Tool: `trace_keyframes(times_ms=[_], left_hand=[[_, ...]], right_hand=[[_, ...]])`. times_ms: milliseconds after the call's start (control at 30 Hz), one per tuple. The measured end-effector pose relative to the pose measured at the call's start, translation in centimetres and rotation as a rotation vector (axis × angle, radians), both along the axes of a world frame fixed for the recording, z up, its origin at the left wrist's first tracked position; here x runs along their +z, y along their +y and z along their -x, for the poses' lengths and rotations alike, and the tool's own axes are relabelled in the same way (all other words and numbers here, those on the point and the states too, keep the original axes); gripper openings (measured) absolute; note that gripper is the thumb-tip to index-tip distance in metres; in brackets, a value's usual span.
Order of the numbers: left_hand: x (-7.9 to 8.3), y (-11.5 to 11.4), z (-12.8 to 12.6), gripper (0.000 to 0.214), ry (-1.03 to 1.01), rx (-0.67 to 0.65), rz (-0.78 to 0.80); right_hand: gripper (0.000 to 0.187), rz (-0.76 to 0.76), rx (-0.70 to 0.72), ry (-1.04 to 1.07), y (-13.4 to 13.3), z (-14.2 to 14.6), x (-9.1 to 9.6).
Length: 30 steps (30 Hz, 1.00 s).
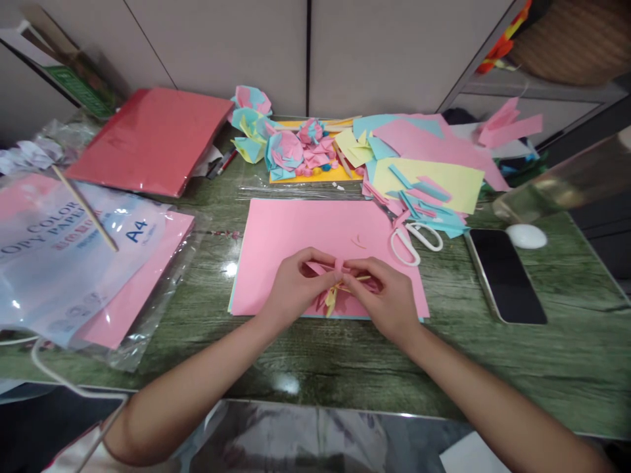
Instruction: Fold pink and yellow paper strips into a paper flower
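Observation:
Both my hands meet over a stack of pink paper (296,223) at the middle of the table. Between them is a small folded paper piece (331,301) in pink and yellow, partly hidden by the fingers. My left hand (300,282) pinches its left side with thumb and fingers. From the other side, my right hand (387,292) pinches it too, the thumbs almost touching. White-handled scissors (405,244) lie on the stack's right edge, their blades partly covered by paper strips. Small paper scraps (359,243) rest just beyond my fingers.
Folded paper flowers (286,151) and cut coloured sheets (426,180) line the back. A phone (507,276) and a white oval object (526,236) lie at right, near a clear cup (566,180). Packaged A4 paper (98,263) and a red pack (152,141) occupy the left.

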<state>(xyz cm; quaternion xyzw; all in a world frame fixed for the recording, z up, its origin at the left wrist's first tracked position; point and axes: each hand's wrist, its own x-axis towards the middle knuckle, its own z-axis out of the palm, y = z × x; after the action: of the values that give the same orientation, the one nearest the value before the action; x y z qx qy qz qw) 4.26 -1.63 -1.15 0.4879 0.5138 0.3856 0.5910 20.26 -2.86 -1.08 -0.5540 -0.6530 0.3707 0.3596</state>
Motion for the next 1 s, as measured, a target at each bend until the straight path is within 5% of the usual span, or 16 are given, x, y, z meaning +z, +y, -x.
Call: trace_keyframes(times_ms=[333, 667, 1000], left_hand=[[0.2, 0.1, 0.0, 0.024, -0.022, 0.022, 0.008], [1.3, 1.1, 1.1, 0.025, -0.104, -0.223, 0.174], [1.3, 1.1, 0.9, 0.021, -0.005, -0.188, 0.095]], right_hand=[[0.013, 0.052, -0.035, 0.055, -0.1, -0.1, -0.3], [0.012, 0.247, 0.156, 0.137, 0.7, -0.7, 0.5], [0.014, 0.229, 0.132, 0.126, 0.8, -0.7, 0.2]])
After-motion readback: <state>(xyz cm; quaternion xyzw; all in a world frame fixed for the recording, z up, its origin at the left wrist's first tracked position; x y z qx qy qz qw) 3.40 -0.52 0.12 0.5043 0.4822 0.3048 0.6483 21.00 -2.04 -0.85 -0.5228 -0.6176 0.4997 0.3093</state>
